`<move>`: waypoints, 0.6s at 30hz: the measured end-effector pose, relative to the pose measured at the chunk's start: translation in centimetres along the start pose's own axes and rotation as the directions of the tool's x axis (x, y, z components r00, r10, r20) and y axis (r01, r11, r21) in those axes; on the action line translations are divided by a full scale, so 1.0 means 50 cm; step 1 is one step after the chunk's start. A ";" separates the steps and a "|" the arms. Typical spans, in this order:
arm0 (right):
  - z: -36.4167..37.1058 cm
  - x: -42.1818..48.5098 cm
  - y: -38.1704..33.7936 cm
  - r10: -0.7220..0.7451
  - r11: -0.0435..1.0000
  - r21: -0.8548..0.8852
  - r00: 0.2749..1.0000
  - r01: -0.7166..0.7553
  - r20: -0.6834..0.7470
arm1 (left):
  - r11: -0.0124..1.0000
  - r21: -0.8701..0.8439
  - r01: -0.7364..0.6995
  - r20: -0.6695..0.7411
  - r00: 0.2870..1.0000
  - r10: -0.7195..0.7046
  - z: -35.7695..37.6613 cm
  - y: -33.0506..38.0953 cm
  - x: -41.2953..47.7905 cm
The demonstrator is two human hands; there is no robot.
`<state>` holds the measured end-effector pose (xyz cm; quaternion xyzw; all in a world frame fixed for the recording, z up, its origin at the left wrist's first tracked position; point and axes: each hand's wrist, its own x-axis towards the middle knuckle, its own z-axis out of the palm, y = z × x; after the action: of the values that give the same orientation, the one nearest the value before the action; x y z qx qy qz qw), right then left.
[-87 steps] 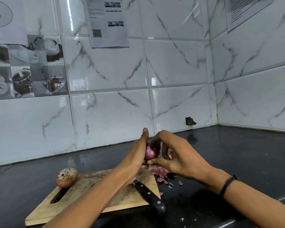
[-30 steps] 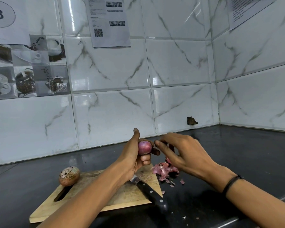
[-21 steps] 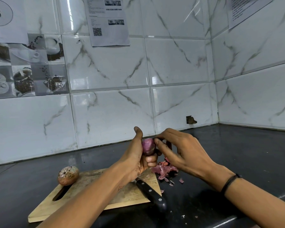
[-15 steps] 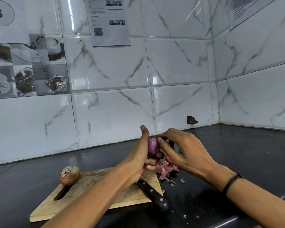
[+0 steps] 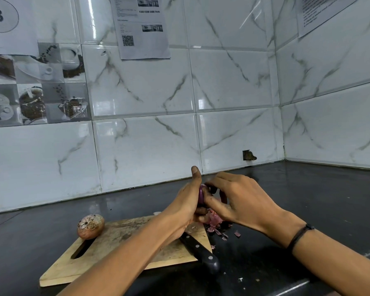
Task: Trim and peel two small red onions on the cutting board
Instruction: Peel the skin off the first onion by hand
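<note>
My left hand (image 5: 185,205) grips a small purple-red onion (image 5: 201,194) above the right end of the wooden cutting board (image 5: 120,251), thumb pointing up. My right hand (image 5: 239,199) pinches at the onion's right side with thumb and fingers; most of the onion is hidden between the hands. A second onion (image 5: 90,226), still in its dry brown skin, sits on the board's far left corner. A black-handled knife (image 5: 201,254) lies on the board's right edge, its blade hidden under my left forearm.
A pile of pink onion peels (image 5: 217,224) lies on the black countertop (image 5: 308,210) just right of the board. White tiled walls meet in a corner at the back right. Small scraps dot the counter near the front.
The hands turned the onion between them and peeled at it. Both hands now close tighter round it, so less of it shows. The peel pile grew slightly since the earliest frame.
</note>
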<state>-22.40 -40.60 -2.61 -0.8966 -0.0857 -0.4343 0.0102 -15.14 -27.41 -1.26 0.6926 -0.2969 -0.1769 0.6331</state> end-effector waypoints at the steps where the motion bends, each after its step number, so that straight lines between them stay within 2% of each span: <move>1: 0.000 0.000 -0.003 -0.012 1.000 -0.022 1.000 0.012 0.006 | 1.000 0.028 -0.014 0.004 1.000 0.014 0.000 -0.001 -0.001; 4: -0.001 0.003 -0.001 -0.027 0.999 0.018 0.999 0.027 0.022 | 0.995 0.069 -0.071 0.027 0.997 0.070 0.002 -0.001 -0.009; 8: -0.008 0.006 0.017 -0.016 0.984 0.178 1.000 0.016 -0.001 | 0.996 0.004 -0.088 0.073 0.994 0.087 -0.002 0.001 -0.013; 13: -0.006 0.003 0.006 -0.025 0.974 0.224 0.998 0.036 -0.051 | 0.991 -0.039 -0.127 0.086 0.988 0.130 -0.014 0.005 -0.004; 18: -0.011 0.002 -0.004 -0.027 0.972 0.231 0.996 0.045 -0.082 | 0.987 0.036 -0.156 0.014 0.988 0.156 -0.011 0.004 0.000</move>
<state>-22.80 -40.46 -2.19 -0.8699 -0.1516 -0.4561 0.1104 -14.84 -26.98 -1.01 0.6779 -0.3569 -0.1251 0.6304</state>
